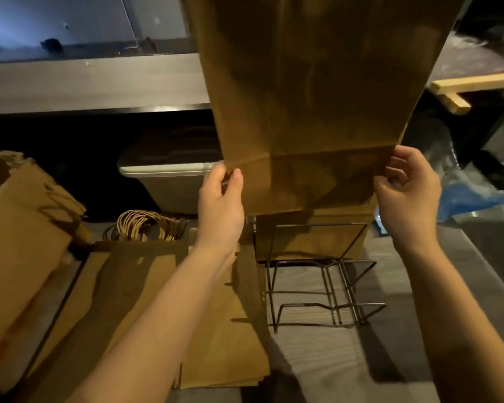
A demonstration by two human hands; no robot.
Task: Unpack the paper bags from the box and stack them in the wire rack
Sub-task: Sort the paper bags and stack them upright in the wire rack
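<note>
left hand (220, 199): pinching the lower left corner of the paper bag (303, 97)
right hand (405, 193): pinching the lower right corner; holding it upright above the wire rack (317, 286)
stacked bags (312, 239): standing in the far slot of the wire rack
box (21, 228): lying open at left; flat bags (146, 301) lying beside it on the surface (332, 359)

A single head-worn wide-angle camera looks forward and down, close above the pale grey tabletop (317, 359), with the black wire rack (328, 286) just below centre.
</note>
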